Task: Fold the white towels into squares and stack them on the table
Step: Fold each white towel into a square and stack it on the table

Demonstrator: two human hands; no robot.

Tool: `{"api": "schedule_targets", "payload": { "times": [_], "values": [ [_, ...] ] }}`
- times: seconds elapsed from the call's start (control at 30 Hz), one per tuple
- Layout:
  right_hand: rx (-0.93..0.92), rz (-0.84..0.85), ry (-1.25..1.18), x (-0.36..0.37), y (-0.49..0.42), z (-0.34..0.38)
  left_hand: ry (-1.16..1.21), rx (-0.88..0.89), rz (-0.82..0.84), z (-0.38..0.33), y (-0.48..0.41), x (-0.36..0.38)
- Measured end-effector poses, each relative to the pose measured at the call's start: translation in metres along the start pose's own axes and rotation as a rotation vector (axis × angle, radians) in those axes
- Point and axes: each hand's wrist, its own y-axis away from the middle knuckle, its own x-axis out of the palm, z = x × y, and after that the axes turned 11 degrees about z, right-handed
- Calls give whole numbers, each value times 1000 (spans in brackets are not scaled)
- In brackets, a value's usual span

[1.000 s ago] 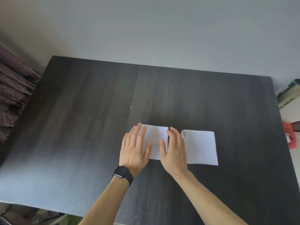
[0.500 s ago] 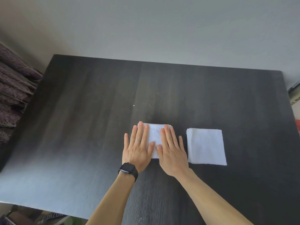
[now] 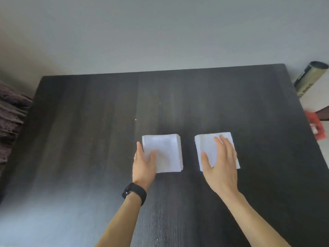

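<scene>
Dark wood-grain table (image 3: 89, 139) fills most of the view, with a plain pale wall (image 3: 160, 32) behind it. We see two white towels folded into squares, lying flat side by side near the table's middle with a strip of bare table between them; they are not stacked. The left hand (image 3: 144, 163) grips the left towel (image 3: 165, 150) at its near left corner: the thumb lies on top, one finger runs along the left edge, and the other fingers are hidden. A black watch (image 3: 135, 193) sits on that wrist. The right hand (image 3: 220, 163) rests flat on the right towel (image 3: 206, 147), fingers straight and together, thumb spread to the side. Beyond the table's right edge we note an olive-green tube (image 3: 309, 77) with dark lettering too blurred to read in full, and a red packet (image 3: 315, 129) with a white label that we cannot read. Dark patterned fabric (image 3: 10, 118) lies at the left edge.
</scene>
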Motion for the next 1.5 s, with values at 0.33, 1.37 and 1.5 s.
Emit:
{"api": "schedule_targets", "payload": {
  "times": [0.33, 1.37, 1.5],
  "values": [
    [434, 334, -95, -31, -29, -73, -19, -153, 74, -24, -16, 13],
    [147, 282, 8, -18, 40, -90, -297, 196, 209, -17, 59, 48],
    [100, 201, 129, -9, 35, -101, -302, 233, 131, -21, 54, 66]
  ]
}}
